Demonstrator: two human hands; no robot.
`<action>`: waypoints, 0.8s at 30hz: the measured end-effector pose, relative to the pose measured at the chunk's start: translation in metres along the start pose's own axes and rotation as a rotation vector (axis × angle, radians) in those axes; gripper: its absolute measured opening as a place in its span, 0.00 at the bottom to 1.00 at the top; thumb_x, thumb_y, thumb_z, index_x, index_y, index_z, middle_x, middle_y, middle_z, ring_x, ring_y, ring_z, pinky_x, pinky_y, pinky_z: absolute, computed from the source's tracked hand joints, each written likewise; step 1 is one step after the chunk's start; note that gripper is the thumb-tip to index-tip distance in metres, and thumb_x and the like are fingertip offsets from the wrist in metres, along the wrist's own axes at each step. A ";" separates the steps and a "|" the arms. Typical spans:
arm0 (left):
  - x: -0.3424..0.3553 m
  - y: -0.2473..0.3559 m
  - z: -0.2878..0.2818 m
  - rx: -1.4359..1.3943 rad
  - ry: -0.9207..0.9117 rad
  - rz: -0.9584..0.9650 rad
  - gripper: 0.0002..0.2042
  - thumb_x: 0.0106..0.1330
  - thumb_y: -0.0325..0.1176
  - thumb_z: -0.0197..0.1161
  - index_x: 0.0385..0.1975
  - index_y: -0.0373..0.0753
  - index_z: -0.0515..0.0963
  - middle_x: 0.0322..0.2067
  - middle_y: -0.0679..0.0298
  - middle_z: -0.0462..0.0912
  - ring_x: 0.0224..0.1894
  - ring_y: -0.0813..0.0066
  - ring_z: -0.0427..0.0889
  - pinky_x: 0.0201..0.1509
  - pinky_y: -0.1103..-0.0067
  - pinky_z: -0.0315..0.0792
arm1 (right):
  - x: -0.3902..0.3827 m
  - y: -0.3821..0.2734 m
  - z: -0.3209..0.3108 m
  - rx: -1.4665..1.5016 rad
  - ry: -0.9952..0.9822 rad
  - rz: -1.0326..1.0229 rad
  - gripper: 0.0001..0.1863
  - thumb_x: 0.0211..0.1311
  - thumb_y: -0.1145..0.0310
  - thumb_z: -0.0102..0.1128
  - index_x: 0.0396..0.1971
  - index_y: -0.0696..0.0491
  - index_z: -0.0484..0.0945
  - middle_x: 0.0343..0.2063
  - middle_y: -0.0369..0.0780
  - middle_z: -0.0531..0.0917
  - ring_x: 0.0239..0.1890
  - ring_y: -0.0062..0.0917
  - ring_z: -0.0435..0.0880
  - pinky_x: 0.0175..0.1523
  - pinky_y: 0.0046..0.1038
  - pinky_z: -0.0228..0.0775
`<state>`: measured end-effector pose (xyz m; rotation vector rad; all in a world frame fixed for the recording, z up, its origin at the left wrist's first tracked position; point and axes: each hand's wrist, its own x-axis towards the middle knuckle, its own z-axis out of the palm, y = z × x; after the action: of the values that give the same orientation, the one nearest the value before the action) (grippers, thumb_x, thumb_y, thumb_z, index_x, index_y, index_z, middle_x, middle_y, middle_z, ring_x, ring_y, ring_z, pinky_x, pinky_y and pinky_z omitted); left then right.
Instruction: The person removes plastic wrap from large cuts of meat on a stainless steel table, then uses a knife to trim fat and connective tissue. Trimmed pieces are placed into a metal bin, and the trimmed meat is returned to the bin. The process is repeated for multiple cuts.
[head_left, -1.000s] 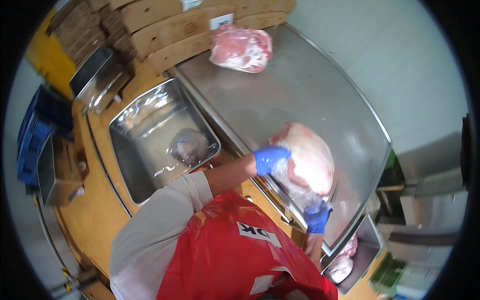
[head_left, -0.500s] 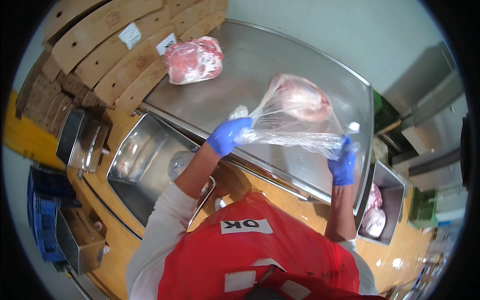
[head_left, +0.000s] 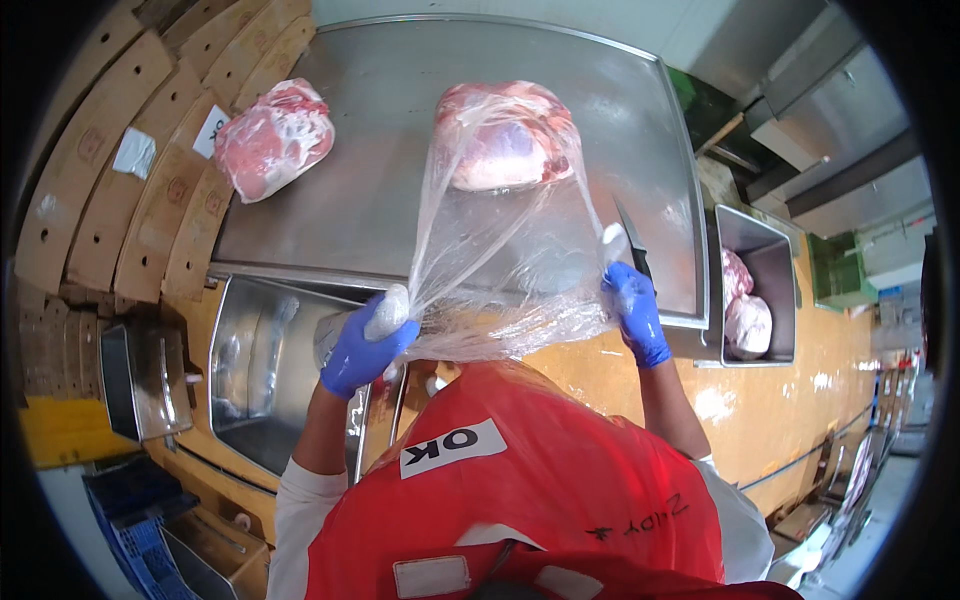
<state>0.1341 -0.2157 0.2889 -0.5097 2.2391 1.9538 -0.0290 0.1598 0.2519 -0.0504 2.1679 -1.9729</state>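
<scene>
Clear plastic film [head_left: 500, 320] is stretched between my two hands, both in blue gloves. My left hand [head_left: 368, 345] is closed on a bunched white end of it, over the table's near edge. The other bunched end is gripped by my right hand [head_left: 636, 312]. From there the film runs forward around a large piece of raw meat [head_left: 505, 135] on the steel table [head_left: 370, 210]. A knife [head_left: 633, 240] with a dark handle lies just beyond my right hand. A second piece of raw meat [head_left: 275, 140] rests unwrapped at the table's left.
Stacked brown cardboard boxes [head_left: 130, 170] line the left. A steel tub [head_left: 235, 380] stands below the table's near left edge. At the right, a steel bin [head_left: 780, 290] holds meat pieces. Blue crates [head_left: 150, 550] sit at the lower left.
My hands have drawn the film back toward my body and apart, opening its wide span. The meat comes partly free of the film, and the knife now shows. The whole view has turned.
</scene>
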 end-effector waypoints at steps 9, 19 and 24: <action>0.108 0.035 0.116 -0.175 -0.150 0.581 0.26 0.61 0.29 0.72 0.58 0.33 0.70 0.47 0.63 0.77 0.50 0.76 0.76 0.55 0.77 0.72 | 0.044 -0.038 0.101 -0.432 -0.387 -0.450 0.13 0.68 0.65 0.57 0.43 0.60 0.81 0.36 0.52 0.85 0.38 0.44 0.85 0.45 0.34 0.76; 0.209 -0.037 0.117 -0.383 0.359 0.125 0.18 0.63 0.33 0.71 0.44 0.36 0.68 0.35 0.65 0.76 0.32 0.80 0.74 0.35 0.79 0.73 | 0.103 -0.009 0.092 -0.423 -0.455 -0.370 0.17 0.64 0.60 0.62 0.44 0.59 0.82 0.38 0.53 0.85 0.40 0.45 0.85 0.51 0.36 0.76; 0.277 -0.012 0.080 -0.037 0.544 0.304 0.26 0.59 0.33 0.71 0.55 0.36 0.66 0.41 0.56 0.78 0.41 0.70 0.78 0.46 0.72 0.75 | 0.251 0.026 0.057 -0.756 0.058 -0.721 0.17 0.57 0.59 0.65 0.38 0.57 0.84 0.37 0.49 0.83 0.42 0.42 0.83 0.51 0.40 0.75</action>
<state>-0.1311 -0.1858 0.1785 -0.8358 2.7440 2.2121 -0.2613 0.0646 0.1881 -1.0129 3.0867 -1.2363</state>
